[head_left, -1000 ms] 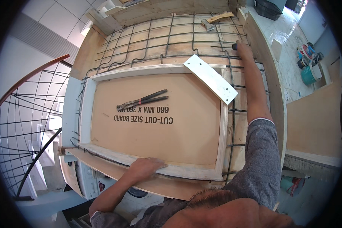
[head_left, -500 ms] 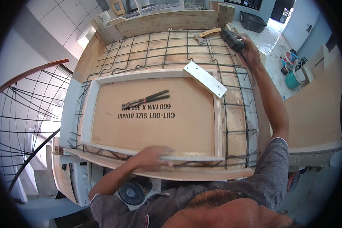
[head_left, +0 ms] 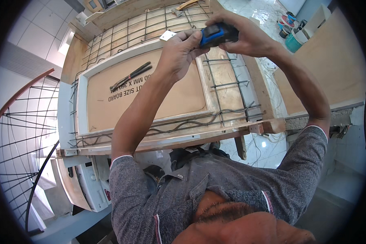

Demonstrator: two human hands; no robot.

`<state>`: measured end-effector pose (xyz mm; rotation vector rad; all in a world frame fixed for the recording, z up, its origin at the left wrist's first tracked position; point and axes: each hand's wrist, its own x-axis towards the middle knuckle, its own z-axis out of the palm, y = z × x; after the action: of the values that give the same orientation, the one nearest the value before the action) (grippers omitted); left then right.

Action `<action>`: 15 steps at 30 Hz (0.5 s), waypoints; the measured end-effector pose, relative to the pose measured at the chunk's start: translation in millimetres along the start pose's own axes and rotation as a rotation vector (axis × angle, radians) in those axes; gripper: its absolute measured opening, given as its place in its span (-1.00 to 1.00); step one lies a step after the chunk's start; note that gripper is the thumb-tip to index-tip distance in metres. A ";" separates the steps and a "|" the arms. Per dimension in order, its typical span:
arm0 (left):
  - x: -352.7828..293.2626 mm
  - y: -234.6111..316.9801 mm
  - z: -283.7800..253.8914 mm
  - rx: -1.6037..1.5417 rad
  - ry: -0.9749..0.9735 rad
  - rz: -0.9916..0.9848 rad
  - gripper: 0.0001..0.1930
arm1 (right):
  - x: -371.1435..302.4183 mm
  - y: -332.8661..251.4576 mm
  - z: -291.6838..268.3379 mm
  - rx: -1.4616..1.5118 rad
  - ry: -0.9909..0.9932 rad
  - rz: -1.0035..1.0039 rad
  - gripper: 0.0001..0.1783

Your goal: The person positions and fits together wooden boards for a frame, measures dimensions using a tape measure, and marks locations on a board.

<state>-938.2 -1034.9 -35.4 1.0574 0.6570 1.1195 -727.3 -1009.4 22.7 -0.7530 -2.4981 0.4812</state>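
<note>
High over the right end of the frame, both my hands hold a blue-and-black hand tool [head_left: 215, 35]; my fingers hide too much of it to tell its kind. My left hand [head_left: 181, 51] pinches its blue end between thumb and fingers. Wrapped round the black end is my right hand [head_left: 248, 35]. Behind my left hand, a white strip with holes [head_left: 167, 35] shows only partly. Long-handled nippers [head_left: 131, 76] lie on the brown printed board [head_left: 150, 95] inside a white rectangular frame [head_left: 82, 103].
A grid of steel bars [head_left: 130, 30] surrounds the frame in a wooden formwork with a raised back plank [head_left: 122, 16]. A hatchet [head_left: 177, 12] rests at the far side. Buckets, one teal [head_left: 295, 40], stand on the floor at right. Curved black metalwork [head_left: 26, 134] is at left.
My right hand has come from the far right corner toward me with the tool. My left hand has risen from the frame's near edge and gripped it. The view has shifted right.
</note>
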 end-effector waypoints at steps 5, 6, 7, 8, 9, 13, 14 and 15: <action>18.4 -16.1 49.1 -0.074 0.025 0.042 -0.59 | -33.6 24.7 -18.1 0.183 0.052 0.088 -0.46; 23.1 -19.6 48.8 -0.048 0.003 0.011 -0.59 | -39.5 34.7 -18.6 0.143 0.088 0.003 -0.47; 28.0 -23.9 42.2 -0.020 -0.007 -0.020 -0.59 | -41.6 13.7 -24.4 0.123 0.036 0.154 -0.48; 31.8 -25.5 42.6 0.006 -0.031 -0.056 -0.59 | -43.0 13.2 -23.2 0.058 0.043 0.147 -0.49; 34.6 -23.5 42.9 0.054 -0.026 -0.083 -0.60 | -45.1 14.6 -20.5 -0.007 0.051 0.141 -0.49; 46.1 -30.9 40.9 0.100 -0.032 -0.131 -0.65 | -55.3 32.4 -13.4 -0.094 0.059 0.084 -0.53; 47.9 -34.5 40.3 0.082 -0.037 -0.122 -0.66 | -57.5 38.2 -12.6 -0.106 0.068 0.036 -0.54; 48.4 -38.3 40.5 0.118 -0.031 -0.108 -0.70 | -60.6 42.5 -11.5 -0.145 0.053 0.030 -0.55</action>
<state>-872.2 -1005.7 -51.1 1.1239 0.7545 0.9784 -658.9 -1009.5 -8.1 -0.8489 -2.4951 0.2884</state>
